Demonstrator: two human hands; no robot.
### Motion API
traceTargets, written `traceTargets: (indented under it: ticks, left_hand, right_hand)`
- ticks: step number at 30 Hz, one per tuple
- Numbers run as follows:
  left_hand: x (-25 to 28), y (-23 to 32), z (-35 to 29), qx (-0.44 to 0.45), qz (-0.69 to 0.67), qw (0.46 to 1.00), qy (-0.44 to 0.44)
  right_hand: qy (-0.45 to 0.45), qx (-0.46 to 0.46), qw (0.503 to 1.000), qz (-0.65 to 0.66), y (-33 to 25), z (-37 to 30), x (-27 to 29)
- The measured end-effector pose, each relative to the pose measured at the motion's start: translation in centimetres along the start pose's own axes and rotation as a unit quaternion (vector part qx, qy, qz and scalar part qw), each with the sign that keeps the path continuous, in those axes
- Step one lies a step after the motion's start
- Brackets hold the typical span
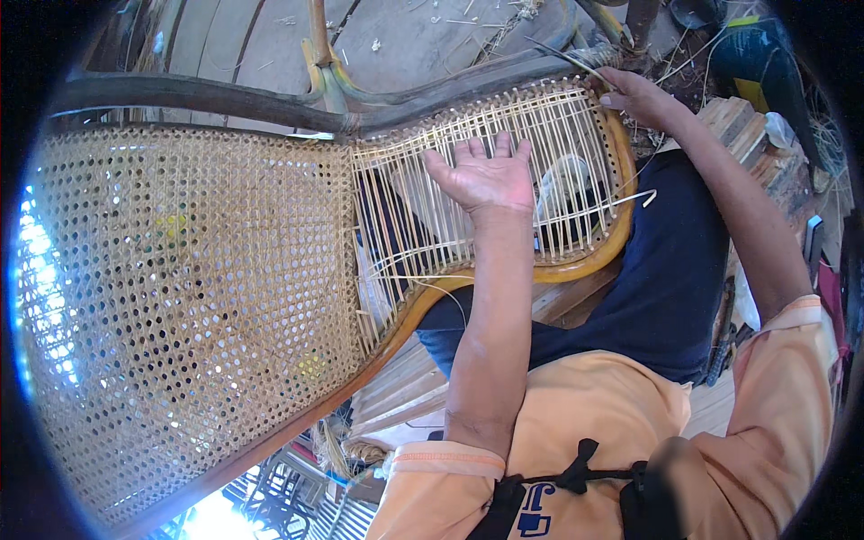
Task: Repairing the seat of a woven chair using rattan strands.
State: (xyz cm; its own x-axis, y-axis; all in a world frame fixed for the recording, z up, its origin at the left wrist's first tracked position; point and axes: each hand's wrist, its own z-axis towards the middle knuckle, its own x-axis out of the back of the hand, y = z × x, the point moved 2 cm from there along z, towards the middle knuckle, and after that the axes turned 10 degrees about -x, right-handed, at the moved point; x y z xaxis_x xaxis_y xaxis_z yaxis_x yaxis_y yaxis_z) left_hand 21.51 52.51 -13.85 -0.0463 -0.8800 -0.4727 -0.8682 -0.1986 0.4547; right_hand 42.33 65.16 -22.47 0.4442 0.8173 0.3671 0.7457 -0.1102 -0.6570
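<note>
A curved wooden chair frame (594, 255) lies across my lap. Its left part carries a finished cane mesh (207, 270) with many small holes. To the right, bare parallel cane strands (432, 211) span the frame, with several strips crossing them near the far edge. My left hand (486, 175) lies palm up over these strands, fingers spread, gripping nothing. At the far right corner my right hand (643, 97) is closed around a thin, dark pointed tool (562, 56), its tip aimed left. A loose cane end (648, 195) sticks out past the near right rim.
A dark curved wooden rail (207, 94) runs along the far side of the frame. Beyond it, cane scraps litter the plank floor (396, 40). Wooden blocks (733, 135) and a dark bucket (765, 67) stand at right. A coil of cane (364, 450) lies below.
</note>
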Motion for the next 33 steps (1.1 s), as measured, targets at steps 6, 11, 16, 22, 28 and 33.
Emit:
traceTargets:
  ticks: [6, 11, 16, 22, 28, 33]
  left_hand:
    - [-0.6, -0.3, 0.1, -0.010, 0.002, 1.000, 0.004]
    - [-0.6, -0.4, 0.9, -0.018, -0.015, 1.000, 0.010]
    - [0.6, 0.6, -1.2, -0.020, 0.030, 0.998, -0.043]
    - [2.0, 8.3, 0.7, -0.283, 0.619, 0.709, -0.186]
    - [-1.2, 9.2, 6.6, -0.390, 0.817, 0.202, -0.375]
    - [-2.3, 7.7, 8.6, -0.376, 0.818, 0.104, -0.422]
  right_hand:
    - [-0.033, -0.033, 0.999, 0.019, -0.4, -0.1, 0.1]
    - [-0.037, 0.002, 0.999, -0.022, -1.1, 0.2, 0.4]
    - [0.060, 0.018, 0.992, -0.113, 0.3, -0.9, 2.4]
    - [0.168, -0.159, 0.961, -0.153, -7.0, -8.5, 4.3]
    - [0.015, -0.051, 0.966, -0.255, -12.2, -8.3, -4.5]
    - [-0.010, -0.009, 0.889, -0.458, -13.0, -5.7, -6.2]
